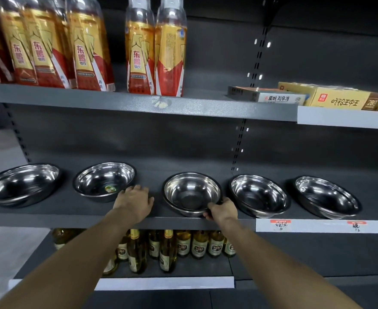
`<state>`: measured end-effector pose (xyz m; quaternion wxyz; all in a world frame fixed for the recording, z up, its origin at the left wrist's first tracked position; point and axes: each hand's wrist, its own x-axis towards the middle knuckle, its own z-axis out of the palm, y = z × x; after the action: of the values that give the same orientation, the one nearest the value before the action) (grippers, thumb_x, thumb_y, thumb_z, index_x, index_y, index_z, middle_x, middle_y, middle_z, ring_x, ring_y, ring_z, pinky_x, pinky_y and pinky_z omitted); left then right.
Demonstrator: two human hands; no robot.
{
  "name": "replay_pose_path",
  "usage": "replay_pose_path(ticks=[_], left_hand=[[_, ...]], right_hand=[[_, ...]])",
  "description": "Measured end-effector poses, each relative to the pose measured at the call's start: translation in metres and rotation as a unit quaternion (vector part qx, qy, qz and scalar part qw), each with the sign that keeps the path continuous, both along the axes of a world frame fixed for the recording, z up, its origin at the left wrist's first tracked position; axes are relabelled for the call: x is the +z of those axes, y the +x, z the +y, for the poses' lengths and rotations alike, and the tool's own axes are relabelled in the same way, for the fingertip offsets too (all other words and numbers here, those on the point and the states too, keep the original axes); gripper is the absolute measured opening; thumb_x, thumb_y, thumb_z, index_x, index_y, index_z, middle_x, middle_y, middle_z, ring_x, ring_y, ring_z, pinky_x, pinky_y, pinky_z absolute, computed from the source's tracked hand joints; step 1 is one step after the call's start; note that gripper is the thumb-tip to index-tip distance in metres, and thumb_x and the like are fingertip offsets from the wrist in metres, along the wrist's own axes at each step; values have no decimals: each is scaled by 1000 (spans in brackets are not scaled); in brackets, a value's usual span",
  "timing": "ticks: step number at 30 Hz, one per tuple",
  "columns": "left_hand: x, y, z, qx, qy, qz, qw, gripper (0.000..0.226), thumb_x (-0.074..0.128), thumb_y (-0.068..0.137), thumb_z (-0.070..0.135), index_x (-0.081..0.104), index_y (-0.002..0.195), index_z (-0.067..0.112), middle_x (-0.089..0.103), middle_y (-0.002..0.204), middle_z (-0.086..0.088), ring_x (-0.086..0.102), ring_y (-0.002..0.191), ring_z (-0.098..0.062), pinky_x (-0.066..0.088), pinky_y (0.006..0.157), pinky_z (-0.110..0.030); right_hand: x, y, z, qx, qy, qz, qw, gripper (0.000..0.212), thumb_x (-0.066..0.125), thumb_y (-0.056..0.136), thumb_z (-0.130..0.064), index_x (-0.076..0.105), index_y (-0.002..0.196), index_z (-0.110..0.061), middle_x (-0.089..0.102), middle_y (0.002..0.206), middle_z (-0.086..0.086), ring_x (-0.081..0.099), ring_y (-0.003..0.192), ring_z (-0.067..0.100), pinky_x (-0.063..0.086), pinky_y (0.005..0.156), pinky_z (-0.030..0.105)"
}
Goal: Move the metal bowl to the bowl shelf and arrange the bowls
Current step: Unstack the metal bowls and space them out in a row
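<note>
The right hand (pixel 221 210) grips the near rim of the middle metal bowl (pixel 191 192) at the bowl shelf's (pixel 76 220) front edge. The left hand (pixel 135 201), fingers spread flat on the shelf, touches the sticker-marked bowl (pixel 104 180) just left.

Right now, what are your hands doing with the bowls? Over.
Right hand grips middle bowl at its front rim. Left hand open on shelf, beside second bowl. Nothing in the way.

Both forearms bare to each hand (pixel 134 202), no sleeves.
</note>
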<state>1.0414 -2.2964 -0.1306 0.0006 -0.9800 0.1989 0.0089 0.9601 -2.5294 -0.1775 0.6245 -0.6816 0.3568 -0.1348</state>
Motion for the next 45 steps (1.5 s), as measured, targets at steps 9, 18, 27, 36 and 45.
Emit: replay_pose_path(ticks=[9, 18, 27, 36, 45], left_hand=[[2, -15, 18, 33, -6, -2, 999, 46, 34, 102, 43, 48, 136, 15, 48, 141, -7, 44, 133, -26, 38, 109, -40], [3, -19, 28, 46, -3, -9, 999, 48, 34, 102, 43, 46, 140, 16, 48, 142, -7, 45, 133, -26, 39, 108, -40], [3, 9, 57, 40, -18, -30, 999, 53, 32, 102, 43, 39, 147, 18, 43, 149, -6, 40, 137, -27, 34, 114, -41], [-2, 71, 165, 56, -37, -24, 997, 51, 32, 102, 41, 38, 146, 16, 47, 144, -8, 43, 133, -28, 39, 109, -43], [-4, 133, 259, 4, -27, -37, 999, 54, 33, 101, 41, 37, 149, 16, 42, 150, -7, 38, 139, -27, 36, 111, -41]], right_hand=[[-2, 6, 18, 15, 6, -9, 1000, 20, 61, 93, -6, 54, 112, -6, 73, 93, 21, 68, 59, 21, 55, 44, 22], [-2, 5, 15, -5, -121, 25, 992, 67, 68, 88, -43, 43, 136, -3, 61, 128, 18, 68, 104, 37, 60, 85, 44], [30, 43, 74, 18, -49, -116, 992, 34, 63, 94, -17, 54, 126, -11, 65, 97, 3, 63, 71, 23, 45, 38, 22], [12, 112, 198, 153, -6, -28, 988, 40, 61, 96, -28, 44, 131, -20, 61, 94, -5, 58, 43, 15, 54, 44, 26], [-7, 163, 278, 16, 95, -54, 994, 55, 60, 93, -6, 38, 141, -25, 64, 94, 6, 66, 57, 20, 62, 60, 34]])
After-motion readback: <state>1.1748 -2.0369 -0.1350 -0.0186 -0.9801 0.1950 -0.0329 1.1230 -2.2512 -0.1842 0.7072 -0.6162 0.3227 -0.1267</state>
